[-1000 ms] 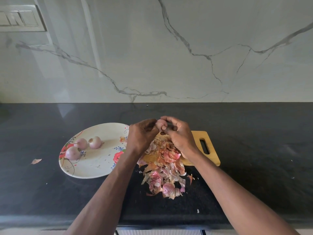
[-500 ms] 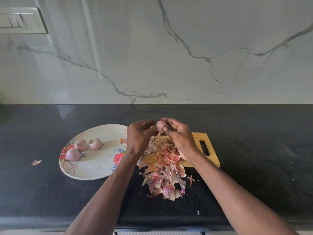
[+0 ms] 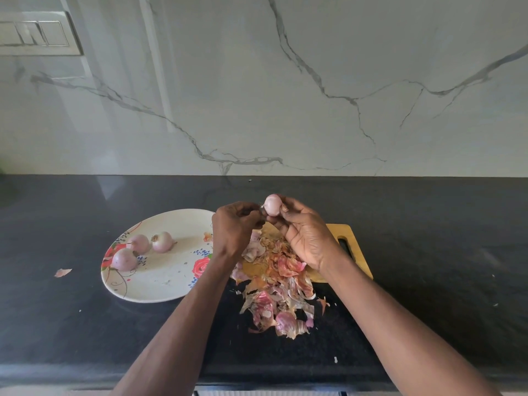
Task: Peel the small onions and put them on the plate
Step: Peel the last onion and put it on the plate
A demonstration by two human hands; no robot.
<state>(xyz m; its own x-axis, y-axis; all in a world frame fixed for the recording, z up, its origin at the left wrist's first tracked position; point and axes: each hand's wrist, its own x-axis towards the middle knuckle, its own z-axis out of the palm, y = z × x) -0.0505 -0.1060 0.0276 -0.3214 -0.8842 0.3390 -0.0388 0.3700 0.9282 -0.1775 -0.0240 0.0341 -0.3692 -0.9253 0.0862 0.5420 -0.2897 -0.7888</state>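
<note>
Onion peels [image 3: 275,284] pile nearest the viewer, spilling off the near end of the wooden cutting board [image 3: 350,238] onto the dark counter [image 3: 428,252]; a stray peel scrap [image 3: 63,272] lies on the counter left of the plate. Plate [image 3: 160,290], floral print, sits left of the pile and already holds three peeled onions [image 3: 140,243] grouped at its left side. Above the far end of the pile both hands meet at the small onion [image 3: 273,205]. Right hand [image 3: 307,238] grips the onion from the right and below, palm turned toward the camera. Left hand [image 3: 234,228] has its fingers curled and pinching at the onion's left end, where a thin wisp of skin or root shows; whether it grips the bulb or just that wisp I cannot tell.

Change vs a second ago: the onion was mostly buried between the fingers, now it is lifted clear and shows a smooth pale pink surface, and the right palm has rolled open. Reads as peeling nearly done on this one, last bit at the tip coming off. Next likely: drop the scrap, move the onion left to the plate. Behind: marble backsplash [image 3: 314,81], switch panel [image 3: 37,37] top left.
</note>
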